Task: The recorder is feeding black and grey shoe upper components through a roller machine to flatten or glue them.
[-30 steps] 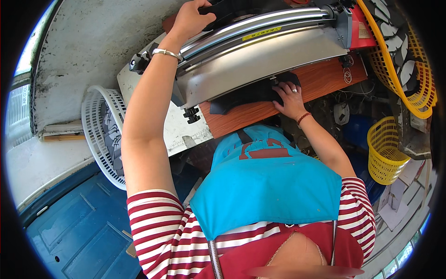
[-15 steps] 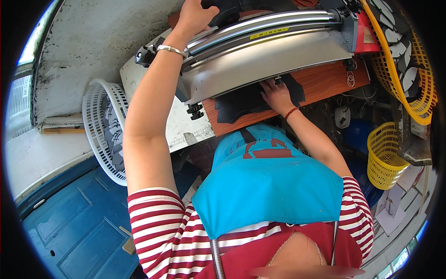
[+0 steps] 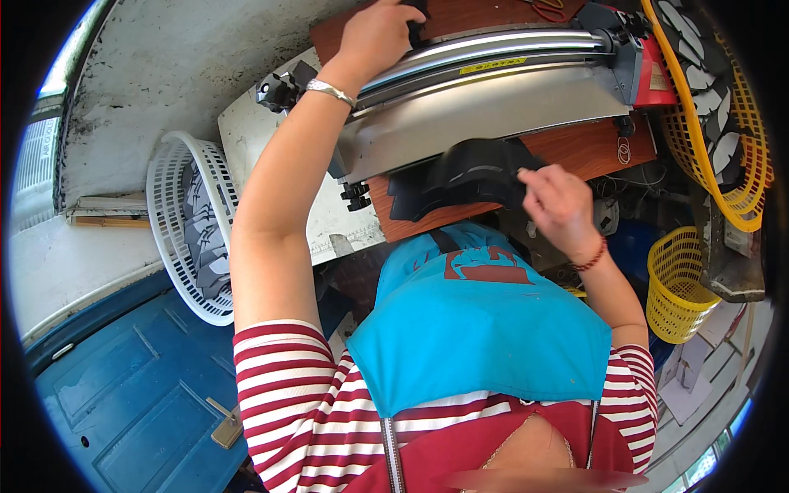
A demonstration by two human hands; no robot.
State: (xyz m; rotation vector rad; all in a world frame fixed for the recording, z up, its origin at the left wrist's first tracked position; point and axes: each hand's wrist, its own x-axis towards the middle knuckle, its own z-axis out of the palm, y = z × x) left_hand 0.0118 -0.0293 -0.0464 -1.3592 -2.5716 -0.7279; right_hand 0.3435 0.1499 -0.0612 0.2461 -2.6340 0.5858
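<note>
A wide roller machine with a metal feed plate stands across the wooden table. Beyond its roller, my left hand is closed on a black flat piece, of which only a small part shows. On the near side, my right hand pinches the right edge of a curved black sheet piece, lifting and bending it off the board. Another dark, notched edge lies under it at the left, by the machine's front; I cannot tell whether it is a separate piece.
A white basket with grey pieces stands at the left. A yellow basket of dark and white cut pieces is at the upper right, another yellow basket below it. Red-handled scissors lie behind the machine. A blue door is at lower left.
My right hand has come back toward me and right, raising the black piece's edge. My left hand has moved slightly right and closed on a black piece; the wooden surface behind the roller now shows.
</note>
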